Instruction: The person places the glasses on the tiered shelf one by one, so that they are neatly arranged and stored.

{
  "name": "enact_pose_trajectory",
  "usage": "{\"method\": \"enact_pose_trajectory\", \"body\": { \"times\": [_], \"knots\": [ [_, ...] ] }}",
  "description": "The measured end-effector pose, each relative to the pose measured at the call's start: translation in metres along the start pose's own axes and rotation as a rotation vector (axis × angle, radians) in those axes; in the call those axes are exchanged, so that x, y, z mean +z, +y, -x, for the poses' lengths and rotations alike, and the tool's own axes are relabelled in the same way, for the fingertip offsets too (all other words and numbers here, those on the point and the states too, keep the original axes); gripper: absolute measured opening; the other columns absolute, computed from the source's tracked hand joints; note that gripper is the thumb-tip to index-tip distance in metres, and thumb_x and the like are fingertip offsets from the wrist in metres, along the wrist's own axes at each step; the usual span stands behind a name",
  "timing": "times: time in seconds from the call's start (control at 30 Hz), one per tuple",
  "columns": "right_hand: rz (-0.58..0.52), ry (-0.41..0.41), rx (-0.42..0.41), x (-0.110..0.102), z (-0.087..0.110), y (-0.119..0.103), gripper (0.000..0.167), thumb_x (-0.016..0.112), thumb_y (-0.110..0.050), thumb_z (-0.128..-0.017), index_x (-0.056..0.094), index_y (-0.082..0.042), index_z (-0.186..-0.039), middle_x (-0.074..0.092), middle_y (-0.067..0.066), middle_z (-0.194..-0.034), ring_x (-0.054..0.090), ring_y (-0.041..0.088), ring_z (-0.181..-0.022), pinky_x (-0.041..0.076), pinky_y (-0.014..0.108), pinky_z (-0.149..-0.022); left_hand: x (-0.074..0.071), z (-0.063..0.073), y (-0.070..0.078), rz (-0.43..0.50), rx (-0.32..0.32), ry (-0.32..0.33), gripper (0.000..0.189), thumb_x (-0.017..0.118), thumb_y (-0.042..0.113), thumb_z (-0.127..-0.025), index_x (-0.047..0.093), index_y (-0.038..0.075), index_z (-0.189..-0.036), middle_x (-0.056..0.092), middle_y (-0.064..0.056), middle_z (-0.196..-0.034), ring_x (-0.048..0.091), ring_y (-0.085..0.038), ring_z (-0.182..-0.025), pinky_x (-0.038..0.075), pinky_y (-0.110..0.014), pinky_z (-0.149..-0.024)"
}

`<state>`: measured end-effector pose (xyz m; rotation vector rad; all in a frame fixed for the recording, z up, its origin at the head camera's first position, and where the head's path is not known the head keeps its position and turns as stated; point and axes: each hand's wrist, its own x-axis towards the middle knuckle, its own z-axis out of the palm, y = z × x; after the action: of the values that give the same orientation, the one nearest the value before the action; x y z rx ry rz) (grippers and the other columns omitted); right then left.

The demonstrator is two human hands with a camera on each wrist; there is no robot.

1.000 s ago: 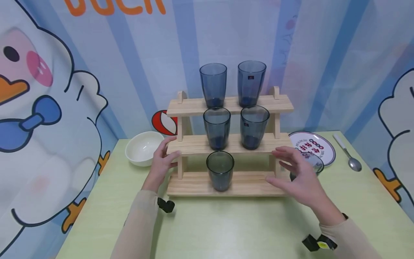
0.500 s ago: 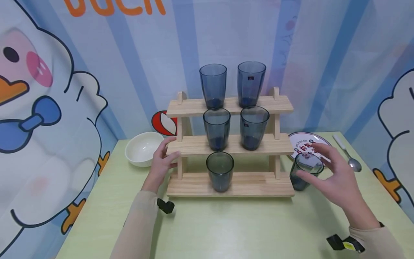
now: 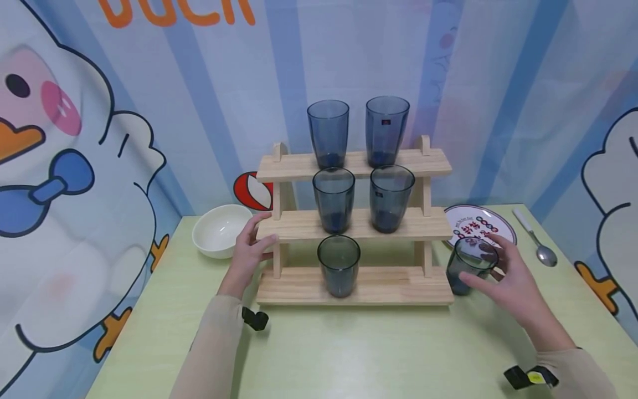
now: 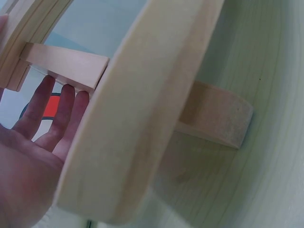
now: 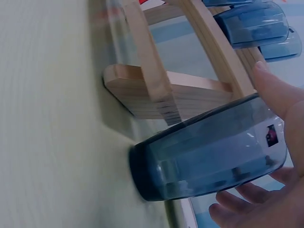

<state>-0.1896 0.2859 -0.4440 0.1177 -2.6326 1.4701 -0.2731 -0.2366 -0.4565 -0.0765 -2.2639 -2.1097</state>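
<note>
A three-tier wooden display rack (image 3: 299, 286) stands on the table with tinted drinking glasses on it. My left hand (image 3: 249, 244) holds the left end of its middle tier; in the left wrist view the fingers (image 4: 59, 111) reach behind a wooden side piece (image 4: 71, 64). To the right of the rack, a tinted glass (image 3: 461, 271) stands upright on the table. My right hand (image 3: 513, 282) is around that glass, thumb on the near side and fingers on the far side. In the right wrist view the glass (image 5: 209, 152) lies between thumb and fingers, near its rim.
Two glasses stand on the top tier, including one glass (image 3: 329, 133) at left. Two more are on the middle tier, and one glass (image 3: 339, 269) is on the bottom. A white bowl (image 3: 209, 233) sits left; a printed plate (image 3: 461, 213) and a spoon (image 3: 540, 246) lie right.
My right hand has left the rack's right side, moved right, and come around the tinted glass on the table. My left hand stays at the rack.
</note>
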Motion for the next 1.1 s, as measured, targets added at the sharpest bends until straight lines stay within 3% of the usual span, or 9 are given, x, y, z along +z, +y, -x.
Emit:
{"method": "enact_pose_trajectory", "body": {
  "times": [0.07, 0.17, 0.23, 0.3, 0.5, 0.6, 0.83, 0.97, 1.1],
  "knots": [
    [0.007, -0.006, -0.004, 0.002, 0.0, 0.004, 0.108, 0.084, -0.025, -0.091, 0.01, -0.005, -0.167, 0.035, 0.035, -0.157, 0.039, 0.059, -0.139, 0.037, 0.074, -0.108, 0.0, 0.0, 0.0, -0.001, -0.001, 0.002, 0.056, 0.07, 0.02, -0.101, 0.05, 0.029, -0.152, 0.053, -0.012, -0.151, 0.057, -0.036, -0.126, 0.056, -0.06, -0.098],
    [0.015, 0.0, -0.013, 0.005, -0.001, 0.009, 0.105, 0.084, -0.024, -0.091, 0.014, -0.005, -0.167, 0.04, 0.032, -0.155, 0.046, 0.051, -0.135, 0.049, 0.044, -0.112, 0.0, 0.0, -0.001, -0.002, 0.0, 0.003, 0.056, 0.069, 0.019, -0.101, 0.049, 0.028, -0.153, 0.052, -0.013, -0.151, 0.057, -0.036, -0.126, 0.056, -0.061, -0.098],
    [0.029, 0.011, -0.013, 0.006, -0.001, 0.011, 0.103, 0.085, -0.026, -0.091, 0.017, -0.006, -0.167, 0.043, 0.028, -0.154, 0.051, 0.039, -0.13, 0.05, 0.02, -0.102, 0.0, 0.0, -0.001, -0.003, -0.002, 0.004, 0.056, 0.069, 0.019, -0.101, 0.049, 0.028, -0.153, 0.052, -0.014, -0.152, 0.057, -0.037, -0.126, 0.055, -0.062, -0.099],
    [0.021, 0.021, -0.015, 0.007, -0.001, 0.014, 0.101, 0.085, -0.026, -0.091, 0.019, -0.007, -0.166, 0.045, 0.026, -0.152, 0.053, 0.024, -0.124, 0.044, 0.005, -0.089, 0.0, 0.0, 0.0, -0.005, -0.007, 0.004, 0.056, 0.069, 0.019, -0.101, 0.049, 0.028, -0.153, 0.051, -0.013, -0.153, 0.057, -0.037, -0.127, 0.055, -0.062, -0.1],
    [-0.01, 0.036, -0.016, 0.009, -0.001, 0.018, 0.096, 0.083, -0.026, -0.093, 0.022, -0.006, -0.165, 0.048, 0.027, -0.149, 0.048, -0.005, -0.111, 0.045, 0.002, -0.085, 0.001, 0.0, 0.001, -0.004, -0.012, 0.011, 0.056, 0.068, 0.021, -0.101, 0.049, 0.03, -0.153, 0.05, -0.013, -0.154, 0.055, -0.037, -0.129, 0.053, -0.063, -0.101],
    [-0.028, 0.041, -0.005, 0.009, -0.001, 0.018, 0.092, 0.081, -0.026, -0.095, 0.024, -0.005, -0.163, 0.048, 0.027, -0.148, 0.051, -0.001, -0.111, 0.05, 0.006, -0.082, 0.001, 0.0, 0.002, -0.001, -0.01, 0.009, 0.056, 0.068, 0.02, -0.101, 0.048, 0.029, -0.153, 0.05, -0.014, -0.154, 0.055, -0.037, -0.129, 0.053, -0.064, -0.101],
    [-0.067, 0.057, 0.036, 0.009, 0.0, 0.017, 0.092, 0.081, -0.026, -0.094, 0.023, -0.004, -0.162, 0.042, 0.031, -0.151, 0.051, 0.05, -0.128, 0.054, 0.011, -0.076, 0.0, -0.002, 0.0, 0.009, -0.015, 0.002, 0.057, 0.068, 0.017, -0.101, 0.048, 0.026, -0.154, 0.05, -0.014, -0.153, 0.055, -0.038, -0.129, 0.054, -0.063, -0.1],
    [-0.048, 0.074, 0.048, 0.009, 0.001, 0.016, 0.096, 0.083, -0.028, -0.093, 0.023, -0.005, -0.164, 0.042, 0.032, -0.151, 0.049, 0.055, -0.13, 0.051, 0.009, -0.075, 0.0, -0.002, -0.001, 0.0, -0.02, 0.001, 0.057, 0.068, 0.017, -0.102, 0.048, 0.027, -0.154, 0.05, -0.014, -0.154, 0.055, -0.038, -0.129, 0.054, -0.063, -0.1],
    [0.01, 0.107, 0.055, 0.008, 0.003, 0.017, 0.096, 0.084, -0.033, -0.091, 0.027, -0.006, -0.163, 0.047, 0.028, -0.15, 0.052, 0.048, -0.127, 0.048, 0.007, -0.075, 0.0, -0.001, -0.001, 0.0, -0.019, 0.0, 0.057, 0.067, 0.018, -0.102, 0.047, 0.027, -0.154, 0.05, -0.014, -0.154, 0.055, -0.038, -0.13, 0.054, -0.063, -0.101]
  ]
}}
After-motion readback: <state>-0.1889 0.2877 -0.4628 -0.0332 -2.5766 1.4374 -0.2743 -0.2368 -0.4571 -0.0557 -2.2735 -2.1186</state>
